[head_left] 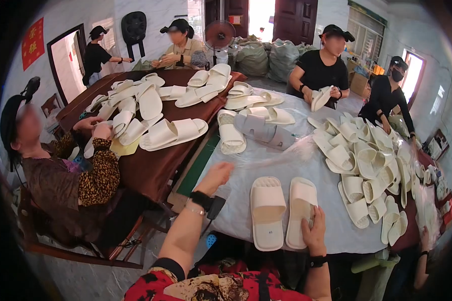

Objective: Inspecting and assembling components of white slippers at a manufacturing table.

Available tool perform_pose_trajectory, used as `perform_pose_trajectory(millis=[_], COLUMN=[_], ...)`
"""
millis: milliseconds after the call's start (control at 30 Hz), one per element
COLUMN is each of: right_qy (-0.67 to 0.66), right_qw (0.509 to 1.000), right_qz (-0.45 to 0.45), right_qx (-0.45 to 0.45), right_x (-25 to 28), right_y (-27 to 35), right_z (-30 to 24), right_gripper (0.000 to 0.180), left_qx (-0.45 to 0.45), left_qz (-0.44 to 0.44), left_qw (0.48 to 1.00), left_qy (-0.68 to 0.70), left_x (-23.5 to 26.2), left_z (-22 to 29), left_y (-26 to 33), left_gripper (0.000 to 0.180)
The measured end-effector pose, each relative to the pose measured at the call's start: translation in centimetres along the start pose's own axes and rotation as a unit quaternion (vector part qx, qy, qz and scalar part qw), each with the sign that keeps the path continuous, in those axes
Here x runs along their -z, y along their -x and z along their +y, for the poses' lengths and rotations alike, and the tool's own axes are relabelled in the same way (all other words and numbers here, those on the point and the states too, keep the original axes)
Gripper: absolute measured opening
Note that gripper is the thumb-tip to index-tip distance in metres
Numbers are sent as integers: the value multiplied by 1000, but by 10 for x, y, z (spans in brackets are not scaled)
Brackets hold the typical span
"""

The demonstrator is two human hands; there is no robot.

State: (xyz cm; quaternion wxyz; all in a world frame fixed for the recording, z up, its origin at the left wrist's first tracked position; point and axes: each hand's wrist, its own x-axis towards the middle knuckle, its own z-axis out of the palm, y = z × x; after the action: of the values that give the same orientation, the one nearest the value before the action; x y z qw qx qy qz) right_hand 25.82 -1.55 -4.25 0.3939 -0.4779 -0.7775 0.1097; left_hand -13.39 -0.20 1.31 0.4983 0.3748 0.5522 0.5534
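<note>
Two cream slide slippers stand side by side in front of me, toes toward the far side: a left slipper (268,210) and a right slipper (300,200). My right hand (314,233) grips the right slipper by its heel half, with fingers over the side edge. Over the near left part of the table, my left hand (217,178) is stretched forward. Its fingers are partly turned away and smeared, so their grip is unclear. Just beyond it lies thin clear plastic (296,153). A grey slipper (266,131) and several cream slippers (232,135) lie farther back.
A big pile of cream slippers (369,150) covers the table's right side. More slippers (148,100) lie on the brown-covered table (155,173) at left, where a person (60,170) sits close by. Other people work around the tables. Large sacks (284,60) and a fan (219,36) stand behind.
</note>
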Motion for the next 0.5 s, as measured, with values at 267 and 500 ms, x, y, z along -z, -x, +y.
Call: perform_pose_trajectory(millis=[267,500], right_qy=[-11,3], right_qw=[1000,1000], right_qz=[3,7], right_qx=[-6,-7], right_x=[-6,-3], right_y=[-5,-1], right_z=[-2,-1], right_gripper=[55,54], left_qx=[-19,-203], left_qz=[-76,-100], left_qw=[922,923], left_qy=[378,312], left_x=[-16,-32], left_z=[-17,50], left_y=[36,50], left_gripper=[19,18])
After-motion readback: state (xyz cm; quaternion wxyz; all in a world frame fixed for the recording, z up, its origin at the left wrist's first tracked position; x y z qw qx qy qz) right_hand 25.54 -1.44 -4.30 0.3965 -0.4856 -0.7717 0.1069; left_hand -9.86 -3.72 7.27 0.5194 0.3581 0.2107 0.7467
